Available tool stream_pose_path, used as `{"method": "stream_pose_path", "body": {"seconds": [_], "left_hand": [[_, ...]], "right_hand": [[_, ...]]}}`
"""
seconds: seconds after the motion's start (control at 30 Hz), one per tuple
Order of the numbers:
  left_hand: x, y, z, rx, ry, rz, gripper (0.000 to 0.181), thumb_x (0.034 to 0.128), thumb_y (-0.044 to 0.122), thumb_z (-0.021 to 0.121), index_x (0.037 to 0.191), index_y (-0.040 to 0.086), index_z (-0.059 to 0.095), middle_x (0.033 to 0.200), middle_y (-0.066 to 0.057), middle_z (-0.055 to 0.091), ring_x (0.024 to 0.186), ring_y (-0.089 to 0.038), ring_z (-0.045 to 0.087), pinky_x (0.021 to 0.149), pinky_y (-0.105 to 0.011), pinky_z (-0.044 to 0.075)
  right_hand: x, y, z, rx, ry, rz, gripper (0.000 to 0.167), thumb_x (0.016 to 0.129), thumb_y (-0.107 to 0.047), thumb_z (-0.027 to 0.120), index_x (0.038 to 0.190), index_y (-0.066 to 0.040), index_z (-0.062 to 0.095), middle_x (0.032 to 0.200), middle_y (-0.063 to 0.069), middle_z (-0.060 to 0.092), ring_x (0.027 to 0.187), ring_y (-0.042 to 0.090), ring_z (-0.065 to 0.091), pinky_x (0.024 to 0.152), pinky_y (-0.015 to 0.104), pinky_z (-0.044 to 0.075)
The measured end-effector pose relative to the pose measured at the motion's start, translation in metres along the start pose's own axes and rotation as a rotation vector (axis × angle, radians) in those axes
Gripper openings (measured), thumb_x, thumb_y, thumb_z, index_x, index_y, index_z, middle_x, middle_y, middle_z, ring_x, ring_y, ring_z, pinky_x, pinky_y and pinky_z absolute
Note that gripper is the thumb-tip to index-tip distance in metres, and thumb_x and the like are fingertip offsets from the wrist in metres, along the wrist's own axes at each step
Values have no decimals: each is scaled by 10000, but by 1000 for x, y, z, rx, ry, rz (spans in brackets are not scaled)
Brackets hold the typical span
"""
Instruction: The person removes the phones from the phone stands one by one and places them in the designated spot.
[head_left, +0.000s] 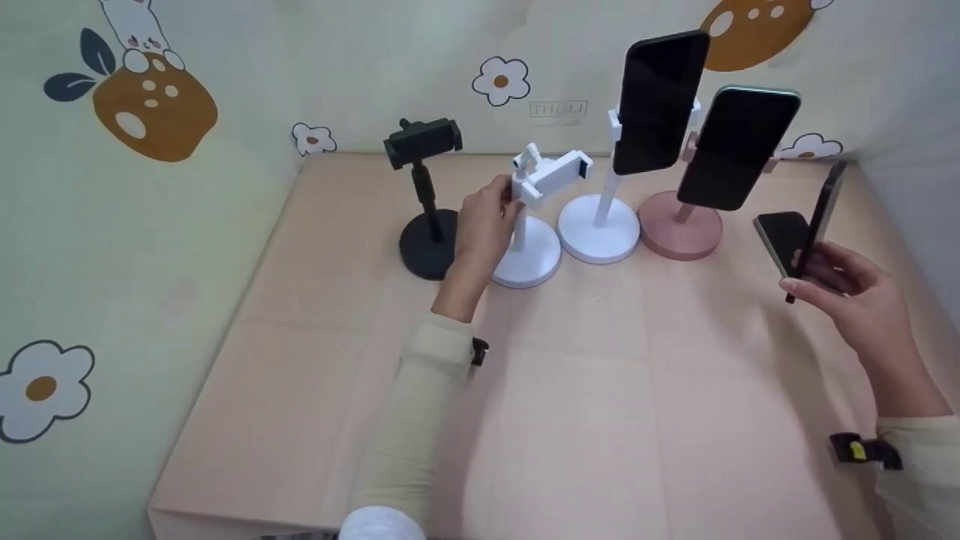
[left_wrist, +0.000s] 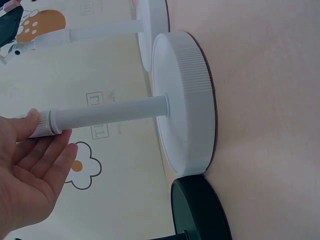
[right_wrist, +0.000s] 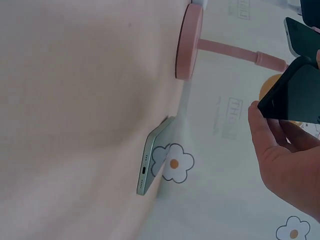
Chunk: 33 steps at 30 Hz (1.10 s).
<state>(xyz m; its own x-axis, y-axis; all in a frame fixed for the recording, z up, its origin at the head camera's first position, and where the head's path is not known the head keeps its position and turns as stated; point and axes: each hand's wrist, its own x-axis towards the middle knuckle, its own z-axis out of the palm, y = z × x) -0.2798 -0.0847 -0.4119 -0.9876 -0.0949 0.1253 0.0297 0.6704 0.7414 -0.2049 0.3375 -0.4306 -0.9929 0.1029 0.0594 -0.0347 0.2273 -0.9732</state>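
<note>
In the head view my left hand (head_left: 484,232) grips the neck of an empty white phone stand (head_left: 534,262), just below its clamp. The left wrist view shows the thumb and fingers around the ribbed collar (left_wrist: 44,123) at the top of the pole. My right hand (head_left: 866,304) holds a dark smartphone (head_left: 823,214) upright, nearly edge-on to the head camera. In the right wrist view the thumb lies at the held phone's lower corner (right_wrist: 272,100). A second smartphone (head_left: 781,231) lies flat on the table behind the right hand.
Left of the gripped stand is a black phone stand (head_left: 424,251) with an empty clamp. To its right, another white stand (head_left: 598,240) bears a phone (head_left: 660,105), and a pink stand (head_left: 681,232) bears another phone (head_left: 739,150). A patterned wall covering (head_left: 390,82) rises behind the table (head_left: 577,420).
</note>
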Motion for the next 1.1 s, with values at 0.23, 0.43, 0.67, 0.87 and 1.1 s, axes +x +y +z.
{"method": "stream_pose_path", "body": {"seconds": [0.23, 0.43, 0.67, 0.87, 1.1], "left_hand": [[-1, -1, 0, -10, 1, 2, 351, 1003, 183, 601, 1350, 132, 587, 1293, -41, 683, 1156, -139, 663, 1001, -268, 541], [-1, -1, -1, -15, 3, 2, 355, 1002, 183, 602, 1352, 132, 587, 1293, -38, 683, 1161, -134, 662, 995, -252, 539], [-1, 0, -2, -29, -8, -13, 360, 1004, 189, 597, 1359, 133, 578, 1302, -39, 675, 1170, -138, 654, 1008, -263, 536], [-1, 1, -1, -29, -18, -28, 374, 1003, 197, 596, 1372, 139, 566, 1325, -37, 663, 1190, -140, 646, 1024, -264, 528], [-1, -1, 0, -1, 9, 13, 366, 996, 193, 609, 1352, 112, 587, 1300, -52, 680, 1167, -149, 665, 995, -261, 544]], "right_hand": [[6, 11, -10, -367, 36, 150, 794, 862, -306, 785, 1512, -62, 401, 1007, -324, 503, 910, -198, 508, 731, -36, 414], [10, 17, -18, -486, 46, 228, 859, 857, -448, 757, 1521, -54, 381, 976, -343, 458, 858, -209, 455, 748, 66, 355], [14, 27, -32, -576, 47, 253, 870, 877, -480, 719, 1508, 7, 371, 1011, -266, 436, 805, -195, 388, 797, 221, 332], [21, 33, -44, -658, 38, 289, 894, 882, -532, 684, 1497, 38, 370, 1192, 23, 562, 842, -77, 405, 746, 221, 340], [29, 37, -55, -755, -1, 295, 915, 908, -545, 629, 1484, 102, 335, 1442, 379, 424, 1215, 480, 452, 686, 209, 334]]}}
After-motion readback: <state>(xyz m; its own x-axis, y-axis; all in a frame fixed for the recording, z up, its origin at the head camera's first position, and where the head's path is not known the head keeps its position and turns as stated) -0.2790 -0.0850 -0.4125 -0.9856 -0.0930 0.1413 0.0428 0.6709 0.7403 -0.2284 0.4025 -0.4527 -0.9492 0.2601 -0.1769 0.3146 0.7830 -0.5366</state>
